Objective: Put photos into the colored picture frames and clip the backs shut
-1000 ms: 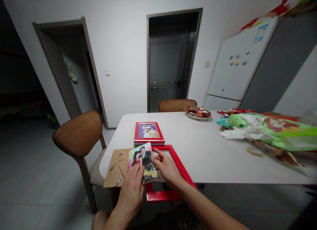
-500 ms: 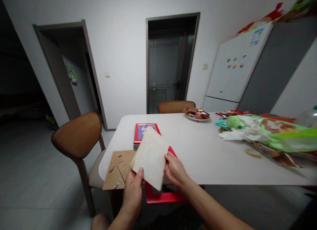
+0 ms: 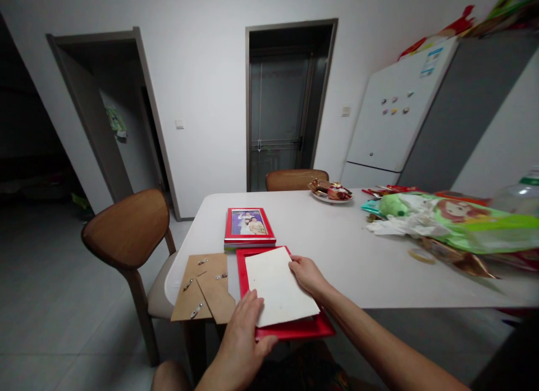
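A white sheet [image 3: 280, 290] lies slightly askew over the back of a red frame [image 3: 290, 330], which juts over the table's near edge. My right hand [image 3: 309, 276] pinches the sheet's upper right edge. At the lower left, my left hand [image 3: 248, 326] rests on the frame's corner beside the sheet, its thumb spread from the fingers. Left of the frame lies a brown backing board [image 3: 202, 290] with metal clips and a stand flap. Behind is a red-framed photo [image 3: 250, 225] on top of a stack.
The white table [image 3: 332, 250] holds a plate [image 3: 332, 199] of wrapped items at the back, and a green bag [image 3: 475, 225], crumpled tissue and a tape roll [image 3: 421, 256] on the right. A wooden chair [image 3: 128, 228] stands at the left.
The white sheet has come down from the air onto the red frame. My left hand has let go of the sheet's edge and opened over the frame's corner.
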Tool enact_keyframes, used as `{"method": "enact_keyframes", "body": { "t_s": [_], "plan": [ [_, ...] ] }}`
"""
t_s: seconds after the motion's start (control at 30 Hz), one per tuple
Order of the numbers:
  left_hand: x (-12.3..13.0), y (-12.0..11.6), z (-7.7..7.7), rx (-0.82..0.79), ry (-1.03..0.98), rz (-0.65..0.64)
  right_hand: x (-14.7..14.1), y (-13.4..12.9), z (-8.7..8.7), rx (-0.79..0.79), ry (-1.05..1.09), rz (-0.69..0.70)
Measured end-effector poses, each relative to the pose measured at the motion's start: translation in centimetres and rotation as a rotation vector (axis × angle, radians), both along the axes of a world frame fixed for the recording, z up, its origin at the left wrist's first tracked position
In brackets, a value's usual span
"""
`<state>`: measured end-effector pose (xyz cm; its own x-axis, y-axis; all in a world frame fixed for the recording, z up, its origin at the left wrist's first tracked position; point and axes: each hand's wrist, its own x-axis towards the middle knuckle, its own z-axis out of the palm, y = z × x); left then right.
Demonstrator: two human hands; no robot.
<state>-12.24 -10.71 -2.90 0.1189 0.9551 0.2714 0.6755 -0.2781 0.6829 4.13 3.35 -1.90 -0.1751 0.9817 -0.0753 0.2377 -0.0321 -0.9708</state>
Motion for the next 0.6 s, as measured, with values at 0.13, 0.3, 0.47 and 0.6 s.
{"method": "enact_keyframes", "body": {
  "t_s": [0.13, 0.3, 0.47, 0.6],
  "plan": [
    [-0.5, 0.19, -0.33, 0.041, 0.086, -0.027, -0.14, 0.5, -0.07, 0.047, -0.084, -0.045],
    [-0.71, 0.22, -0.4, 0.066, 0.121, -0.027, -0.03, 0.54, -0.06, 0.089, -0.117, -0.024],
    [-0.75, 0.21, 0.07, 0.065, 0.156, -0.04, -0.31, 0.3, 0.33, 0.282, -0.448, -0.074],
    [-0.74, 0.18, 0.36, 0.054, 0.166, -0.036, -0.25, 0.27, 0.59, 0.336, -0.597, -0.109]
  ]
}}
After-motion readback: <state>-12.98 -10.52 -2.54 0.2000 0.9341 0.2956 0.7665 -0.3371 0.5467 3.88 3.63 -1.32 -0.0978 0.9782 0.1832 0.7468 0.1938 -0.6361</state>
